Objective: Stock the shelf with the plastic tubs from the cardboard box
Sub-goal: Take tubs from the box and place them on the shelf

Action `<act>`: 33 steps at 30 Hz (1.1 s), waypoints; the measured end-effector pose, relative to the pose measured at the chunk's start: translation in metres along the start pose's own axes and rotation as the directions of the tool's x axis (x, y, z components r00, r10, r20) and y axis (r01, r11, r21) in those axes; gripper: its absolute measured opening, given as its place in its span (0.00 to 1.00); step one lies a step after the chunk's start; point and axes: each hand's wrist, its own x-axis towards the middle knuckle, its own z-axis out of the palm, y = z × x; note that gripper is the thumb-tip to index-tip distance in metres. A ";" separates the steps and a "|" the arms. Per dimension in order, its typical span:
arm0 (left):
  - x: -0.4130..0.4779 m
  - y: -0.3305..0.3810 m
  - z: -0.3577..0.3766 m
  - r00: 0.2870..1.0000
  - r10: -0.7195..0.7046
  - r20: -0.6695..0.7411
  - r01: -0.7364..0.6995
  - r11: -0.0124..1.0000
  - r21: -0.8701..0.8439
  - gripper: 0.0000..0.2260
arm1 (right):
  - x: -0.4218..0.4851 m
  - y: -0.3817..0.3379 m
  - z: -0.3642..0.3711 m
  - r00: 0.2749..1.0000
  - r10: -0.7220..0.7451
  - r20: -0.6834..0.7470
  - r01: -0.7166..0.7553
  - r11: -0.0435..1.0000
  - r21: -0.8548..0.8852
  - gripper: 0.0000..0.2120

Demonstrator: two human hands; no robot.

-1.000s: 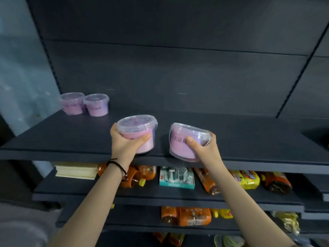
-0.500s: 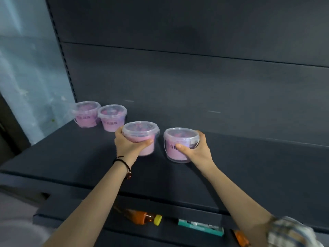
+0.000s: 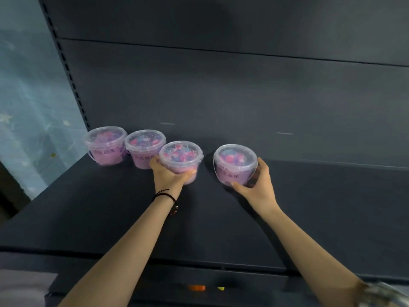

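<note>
Now deeper over the shelf (image 3: pixel 221 218) than half a second ago, and with the two held tubs wider apart. Holds with the left hand (image 3: pixel 168 176) the third tub (image 3: pixel 180 155), thumb and fingers curled round its lower wall. Just left of this hand, the two placed tubs (image 3: pixel 106 144). Grips with the right hand (image 3: pixel 257 185) the fourth tub (image 3: pixel 235 160), fingers round its right side, thumb under the front. Cannot tell whether either bottom touches the shelf.

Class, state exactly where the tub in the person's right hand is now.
In the head view, the right-hand tub, gripped by the right hand, is just right of centre toward the back of the dark shelf, a gap right of the left-hand tub.
</note>
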 end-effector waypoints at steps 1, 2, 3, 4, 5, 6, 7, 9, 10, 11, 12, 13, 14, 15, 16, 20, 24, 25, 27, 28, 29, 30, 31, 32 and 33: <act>0.001 -0.001 0.000 1.000 0.007 -0.006 -0.007 1.000 0.004 0.48 | -0.004 -0.001 0.006 1.000 -0.001 0.011 0.000 1.000 0.025 0.45; 0.001 -0.002 0.000 1.000 0.015 -0.013 -0.015 1.000 0.003 0.47 | -0.006 -0.003 0.012 1.000 0.005 0.005 -0.005 0.999 0.049 0.47; 0.002 -0.002 0.001 0.999 0.025 -0.023 -0.025 1.000 -0.001 0.46 | -0.005 -0.006 0.019 1.000 0.013 -0.019 -0.011 0.998 0.064 0.47; 0.004 -0.002 0.002 0.999 0.038 -0.036 -0.038 0.999 -0.007 0.45 | -0.002 -0.010 0.025 0.998 0.016 -0.054 -0.013 0.998 0.062 0.46; 0.006 -0.002 0.004 0.998 0.048 -0.048 -0.049 0.999 -0.014 0.44 | 0.003 -0.013 0.031 0.996 0.015 -0.090 -0.010 0.999 0.050 0.44; 0.008 -0.002 0.006 0.997 0.049 -0.054 -0.050 0.999 -0.019 0.43 | 0.007 -0.016 0.037 0.993 0.018 -0.120 -0.013 0.999 0.035 0.42; 0.010 -0.001 0.008 0.998 0.038 -0.056 -0.040 0.999 -0.022 0.42 | 0.011 -0.018 0.043 0.989 0.030 -0.142 -0.027 0.999 0.023 0.42; 0.014 -0.001 0.014 0.998 0.002 -0.064 -0.003 1.000 -0.022 0.42 | 0.019 -0.018 0.053 0.983 0.056 -0.175 -0.056 0.998 0.008 0.45; 0.016 -0.001 0.017 0.997 -0.016 -0.072 0.015 1.000 -0.017 0.42 | 0.022 -0.018 0.056 0.980 0.059 -0.189 -0.060 0.998 0.003 0.45; 0.018 0.000 0.019 0.996 -0.032 -0.081 0.032 0.999 -0.009 0.43 | 0.024 -0.017 0.059 0.978 0.063 -0.201 -0.065 0.998 -0.002 0.45; 0.021 0.000 0.021 0.995 -0.046 -0.090 0.047 0.999 0.005 0.43 | 0.027 -0.016 0.062 0.975 0.071 -0.213 -0.074 0.997 -0.008 0.46; 0.024 -0.001 0.023 0.994 -0.058 -0.098 0.061 0.998 0.028 0.43 | 0.030 -0.015 0.065 0.972 0.078 -0.223 -0.083 0.996 -0.014 0.46; 0.027 0.000 0.024 0.992 -0.069 -0.105 0.076 0.995 0.065 0.43 | 0.034 -0.014 0.066 0.969 0.086 -0.231 -0.093 0.996 -0.019 0.47; 0.029 0.001 0.026 0.990 -0.080 -0.113 0.093 0.989 0.119 0.43 | 0.038 -0.014 0.068 0.967 0.094 -0.236 -0.102 0.994 -0.024 0.47; 0.032 0.003 0.027 0.989 -0.089 -0.119 0.109 0.978 0.180 0.43 | 0.042 -0.013 0.068 0.966 0.100 -0.237 -0.110 0.994 -0.028 0.48; 0.040 0.011 0.029 0.988 -0.118 -0.100 0.146 0.926 0.349 0.46 | 0.054 -0.012 0.069 0.970 0.096 -0.223 -0.111 0.992 -0.056 0.47; 0.041 0.014 0.021 0.989 -0.145 -0.007 0.138 0.926 0.351 0.46 | 0.049 -0.012 0.062 0.981 0.097 -0.167 -0.108 0.992 -0.058 0.49; 0.037 0.014 0.017 0.992 -0.130 0.004 0.121 0.937 0.328 0.44 | 0.044 -0.012 0.058 0.983 0.099 -0.157 -0.109 0.993 -0.055 0.48; 0.022 0.015 0.008 0.999 -0.041 -0.024 0.046 0.950 0.309 0.37 | 0.029 -0.013 0.044 0.979 0.124 -0.159 -0.131 0.991 -0.034 0.47; 0.011 0.016 0.003 0.999 0.019 -0.049 -0.003 0.951 0.310 0.33 | 0.019 -0.014 0.035 0.975 0.142 -0.169 -0.146 0.989 -0.014 0.44; -0.003 0.019 0.000 0.996 0.070 -0.062 -0.048 0.952 0.301 0.30 | 0.009 -0.015 0.024 0.972 0.149 -0.180 -0.151 0.989 0.003 0.40; -0.017 0.022 -0.002 0.993 0.102 -0.052 -0.084 0.956 0.281 0.27 | -0.003 -0.016 0.010 0.970 0.145 -0.194 -0.145 0.989 0.014 0.35; -0.033 0.027 -0.002 0.993 0.120 -0.022 -0.110 0.959 0.261 0.25 | -0.016 -0.017 -0.004 0.968 0.136 -0.209 -0.135 0.991 0.019 0.31; -0.049 0.032 0.000 0.991 0.131 0.017 -0.131 0.959 0.252 0.23 | -0.031 -0.019 -0.020 0.966 0.125 -0.225 -0.123 0.992 0.022 0.28; -0.066 0.038 0.002 0.988 0.142 0.056 -0.152 0.957 0.248 0.21 | -0.046 -0.021 -0.038 0.964 0.112 -0.240 -0.109 0.994 0.023 0.26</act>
